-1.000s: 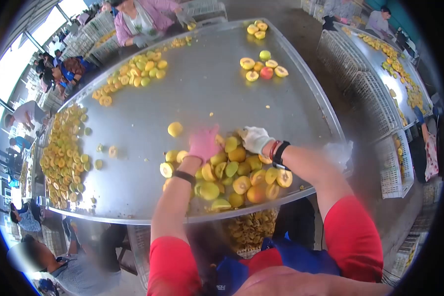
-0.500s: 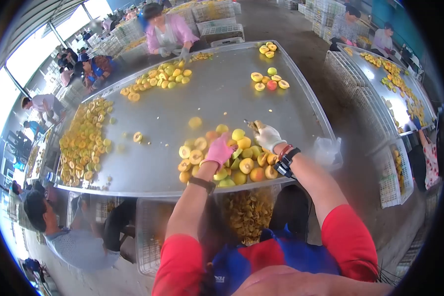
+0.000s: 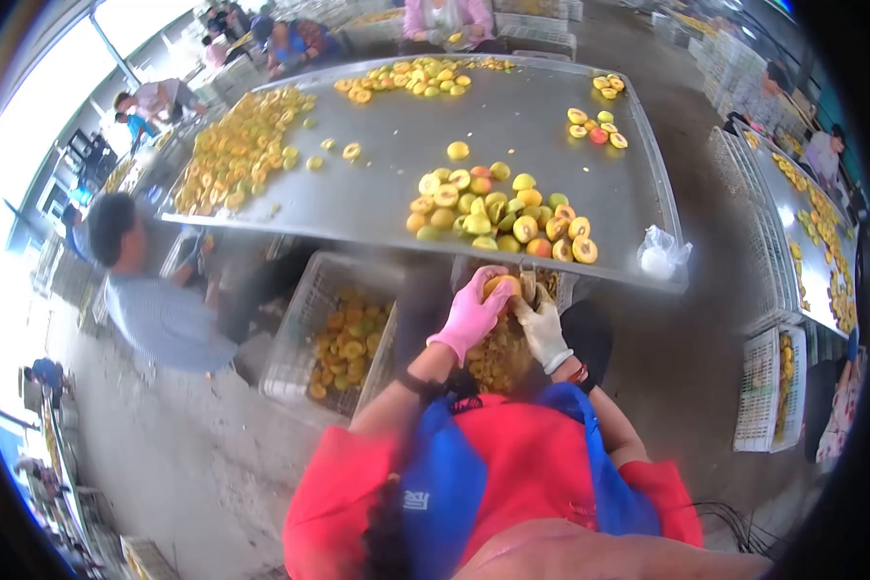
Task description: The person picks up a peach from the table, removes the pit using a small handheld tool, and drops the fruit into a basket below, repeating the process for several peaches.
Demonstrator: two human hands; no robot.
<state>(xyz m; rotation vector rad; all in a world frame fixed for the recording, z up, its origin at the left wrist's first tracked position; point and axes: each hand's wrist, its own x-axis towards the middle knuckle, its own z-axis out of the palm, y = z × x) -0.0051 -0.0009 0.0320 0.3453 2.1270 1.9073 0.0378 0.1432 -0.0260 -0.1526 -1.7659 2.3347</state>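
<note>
My left hand (image 3: 471, 314), in a pink glove, is closed around a yellow-orange fruit (image 3: 502, 285) in front of the table's near edge. My right hand (image 3: 541, 324), in a whitish glove, meets it from the right, its fingers wrapped round a dark, narrow tool (image 3: 528, 282) beside the fruit. Both hands are above a container of fruit scraps (image 3: 498, 358). Just beyond them, a pile of halved and whole fruit (image 3: 493, 215) lies on the metal table (image 3: 377, 174).
A white crate of fruit (image 3: 343, 348) stands left of my legs, near a seated person (image 3: 155, 290). A knotted clear plastic bag (image 3: 662, 254) lies at the table's right corner. Another person (image 3: 448, 21) is across the table. More fruit (image 3: 242, 150) covers the table's left end.
Both hands have drawn back from the fruit pile to below the table edge and come together, with a fruit now in the left hand. The view has tilted down.
</note>
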